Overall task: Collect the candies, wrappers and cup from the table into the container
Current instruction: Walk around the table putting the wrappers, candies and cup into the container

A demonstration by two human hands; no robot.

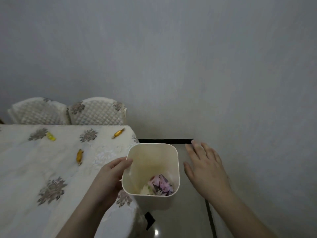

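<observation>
My left hand [109, 177] grips the left rim of a cream square container [137, 169], held beside the table's right corner. Inside it lie a pink-and-purple cartoon-printed cup [162, 186] and a pale wrapper [145, 189]. My right hand [204, 167] hovers flat and open just right of the container, not touching it. On the floral tablecloth [34, 169] lie three wrapped candies: a yellow candy [51, 136] at the far left, an amber candy [118, 133] near the far edge, and another amber candy [79, 156] nearer to me.
Two quilted chair backs [68, 111] stand behind the table against the grey wall. A black skirting strip [164, 141] runs along the floor behind the container. Glossy floor lies below, with a dark cable [210, 219] on the right.
</observation>
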